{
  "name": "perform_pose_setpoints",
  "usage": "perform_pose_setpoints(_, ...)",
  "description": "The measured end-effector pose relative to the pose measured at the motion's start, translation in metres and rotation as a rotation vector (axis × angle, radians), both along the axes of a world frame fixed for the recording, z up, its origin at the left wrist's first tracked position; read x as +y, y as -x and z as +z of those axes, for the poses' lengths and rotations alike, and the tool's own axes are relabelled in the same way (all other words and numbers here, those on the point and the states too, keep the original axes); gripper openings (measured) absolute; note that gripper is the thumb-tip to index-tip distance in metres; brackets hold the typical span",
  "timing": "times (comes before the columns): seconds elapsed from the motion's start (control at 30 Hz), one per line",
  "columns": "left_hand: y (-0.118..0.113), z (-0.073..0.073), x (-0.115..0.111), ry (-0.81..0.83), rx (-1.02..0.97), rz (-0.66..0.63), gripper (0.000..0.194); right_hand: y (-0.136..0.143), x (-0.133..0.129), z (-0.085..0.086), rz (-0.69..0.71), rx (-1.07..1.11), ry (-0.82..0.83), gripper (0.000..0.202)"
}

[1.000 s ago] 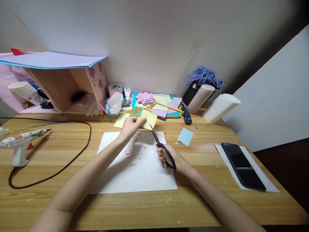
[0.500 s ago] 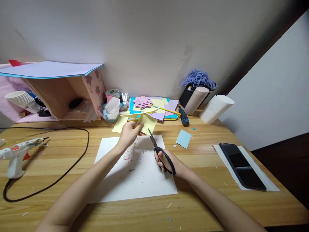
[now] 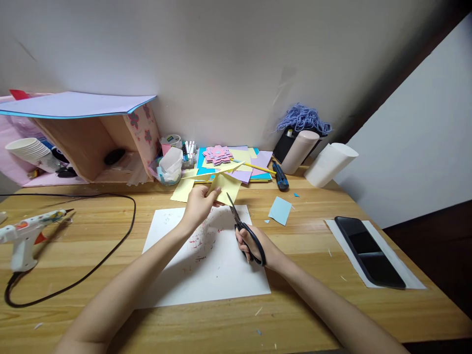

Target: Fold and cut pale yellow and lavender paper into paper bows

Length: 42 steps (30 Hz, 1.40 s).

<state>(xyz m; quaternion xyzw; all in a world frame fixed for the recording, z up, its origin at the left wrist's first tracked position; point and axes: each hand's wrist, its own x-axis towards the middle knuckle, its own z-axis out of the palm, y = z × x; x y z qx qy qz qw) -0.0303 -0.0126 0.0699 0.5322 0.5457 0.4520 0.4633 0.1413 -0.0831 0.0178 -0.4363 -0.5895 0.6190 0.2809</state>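
Pinched in my left hand [image 3: 199, 204] is a piece of yellow paper [image 3: 227, 188], raised above the far edge of a white sheet [image 3: 228, 275]. My right hand [image 3: 254, 243] grips black-handled scissors [image 3: 236, 216] by the loops. Their blades point up and away, with the tips at the yellow paper's lower right edge; whether the blades are parted is hard to make out. Red and dark marks cover part of the white sheet. Another yellow piece [image 3: 182, 190] lies on the table behind my left hand. A light blue paper rectangle [image 3: 280, 210] lies right of the scissors.
A glue gun [image 3: 24, 241] with a looping black cord stands left, below a decorated box [image 3: 143, 142]. Colored papers [image 3: 261, 162], a pink flower cutout [image 3: 217, 155] and a utility knife [image 3: 280, 178] lie at the back. A phone [image 3: 370, 253] rests right, near paper rolls [image 3: 332, 164].
The scissors have shifted slightly to the left, bringing their tips up to the yellow paper's edge. My left hand has edged slightly right with the paper.
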Motion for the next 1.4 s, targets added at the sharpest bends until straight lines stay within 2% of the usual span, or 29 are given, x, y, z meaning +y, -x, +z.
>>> perform_pose_setpoints(0.23, 0.002, 0.000, 0.001, -0.025, -0.008, -0.006, 0.030, -0.001, -0.001, 0.001, -0.047, 0.028, 0.045, 0.058)
perform_pose_setpoints(0.43, -0.001, -0.001, -0.001, -0.034, -0.007, -0.063, 0.030, 0.004, -0.002, 0.009, -0.016, 0.070, 0.081, 0.070)
perform_pose_setpoints(0.6, -0.003, -0.002, -0.004, -0.031, 0.009, -0.083, 0.029, 0.008, -0.002, 0.011, -0.044, 0.069, 0.105, 0.073)
perform_pose_setpoints(0.77, -0.003, -0.003, -0.003, -0.024, -0.025, -0.088, 0.032, 0.007, -0.003, 0.011, -0.073, 0.064, 0.086, 0.067)
perform_pose_setpoints(1.03, -0.002, 0.004, -0.003, 0.052, -0.143, -0.135, 0.035, 0.002, -0.003, 0.005, -0.072, 0.030, 0.053, 0.056)
perform_pose_setpoints(1.4, -0.005, -0.006, -0.001, 0.047, -0.094, -0.089, 0.027, 0.009, -0.002, 0.007, -0.081, 0.012, 0.105, 0.073)
